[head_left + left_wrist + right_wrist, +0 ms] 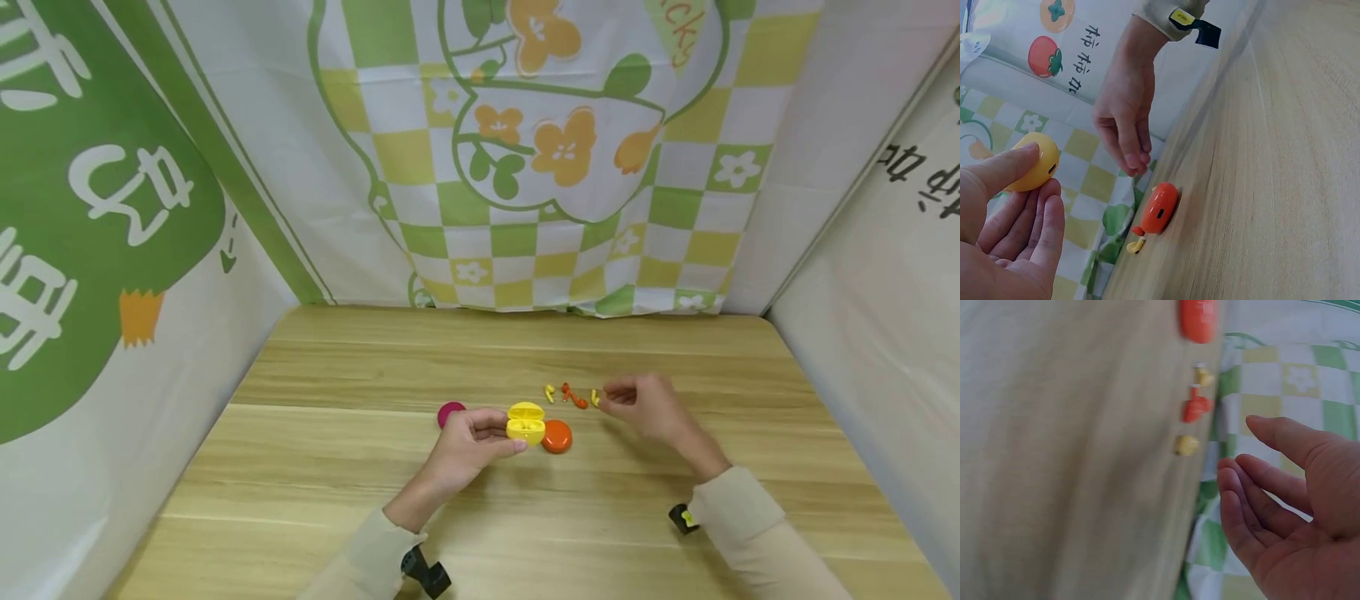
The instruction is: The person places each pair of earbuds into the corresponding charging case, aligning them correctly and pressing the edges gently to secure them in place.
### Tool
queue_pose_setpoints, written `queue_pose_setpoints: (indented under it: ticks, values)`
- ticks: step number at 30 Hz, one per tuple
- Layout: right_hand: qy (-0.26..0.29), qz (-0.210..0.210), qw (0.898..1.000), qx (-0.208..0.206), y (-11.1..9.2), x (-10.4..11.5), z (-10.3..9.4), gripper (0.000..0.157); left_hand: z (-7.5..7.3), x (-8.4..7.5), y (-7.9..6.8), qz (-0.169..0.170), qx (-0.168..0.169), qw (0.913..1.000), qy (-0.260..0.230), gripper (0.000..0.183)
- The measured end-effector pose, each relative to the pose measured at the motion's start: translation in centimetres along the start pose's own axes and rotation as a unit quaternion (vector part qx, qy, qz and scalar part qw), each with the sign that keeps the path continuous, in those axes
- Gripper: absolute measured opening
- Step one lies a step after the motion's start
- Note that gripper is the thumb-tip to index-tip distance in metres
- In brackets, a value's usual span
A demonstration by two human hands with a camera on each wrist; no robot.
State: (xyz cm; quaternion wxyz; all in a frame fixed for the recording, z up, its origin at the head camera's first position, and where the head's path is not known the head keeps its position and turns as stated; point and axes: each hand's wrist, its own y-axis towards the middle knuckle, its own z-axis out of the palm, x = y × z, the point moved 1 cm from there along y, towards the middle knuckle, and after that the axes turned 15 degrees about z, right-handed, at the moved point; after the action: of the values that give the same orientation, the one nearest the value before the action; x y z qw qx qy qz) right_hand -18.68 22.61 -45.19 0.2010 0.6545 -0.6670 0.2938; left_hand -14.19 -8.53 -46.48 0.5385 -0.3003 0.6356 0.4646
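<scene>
My left hand (463, 454) holds a yellow earbud case (526, 434) between thumb and fingers, its lid raised toward the back. The left wrist view shows the thumb pressed on the case's rounded side (1040, 169), with a dark port slot on the shell. Over the table to the right, my right hand (647, 408) has its fingertips close to a yellow earbud (596, 398). In the right wrist view its thumb and fingers are apart with nothing between them, and that yellow earbud (1187, 445) lies on the wood in front of them.
Orange earbuds (579, 402) and another yellow earbud (550, 392) lie left of the right hand. A closed orange case (557, 437) sits just right of the yellow case. Beyond the left hand is a magenta case (450, 412), partly hidden. Printed curtains surround the wooden table (360, 367).
</scene>
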Motion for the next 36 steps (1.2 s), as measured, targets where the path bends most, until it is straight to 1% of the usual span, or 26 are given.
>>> queue_pose_setpoints:
  ticks: [2,6,10,14,22,28,31,36]
  values:
    - [-0.012,0.0,1.0,-0.001,0.3,-0.4,0.6,0.03,0.0,0.1,0.0,-0.004,-0.003,1.0,0.0,0.034]
    - [-0.031,-0.012,0.999,-0.019,0.7,-1.0,1.4,0.027,-0.2,0.2,0.0,-0.009,-0.005,0.9999,0.002,0.034]
    - [-0.039,-0.029,0.998,-0.035,1.1,-1.4,2.0,0.022,-0.2,0.1,0.1,-0.01,-0.005,0.9999,0.004,0.035]
    - [-0.053,-0.039,0.997,-0.041,1.4,-1.7,2.5,0.015,-0.2,0.0,0.2,-0.012,-0.007,0.9999,0.003,0.034]
    - [-0.076,-0.049,0.995,-0.044,2.0,-1.4,2.8,0.006,-0.1,0.1,0.1,-0.012,-0.009,0.9999,-0.002,0.033]
    - [-0.095,-0.061,0.992,-0.052,2.4,-1.4,2.8,0.005,-0.2,0.1,0.1,-0.012,-0.007,0.9999,0.001,0.034]
    - [-0.086,-0.058,0.994,-0.044,2.5,-1.4,2.7,0.004,-0.2,0.0,0.1,-0.009,-0.006,0.9999,0.004,0.034]
    - [-0.033,-0.047,0.998,-0.001,2.3,-0.9,1.9,0.007,-0.2,0.0,0.0,-0.004,-0.002,1.0,0.004,0.033]
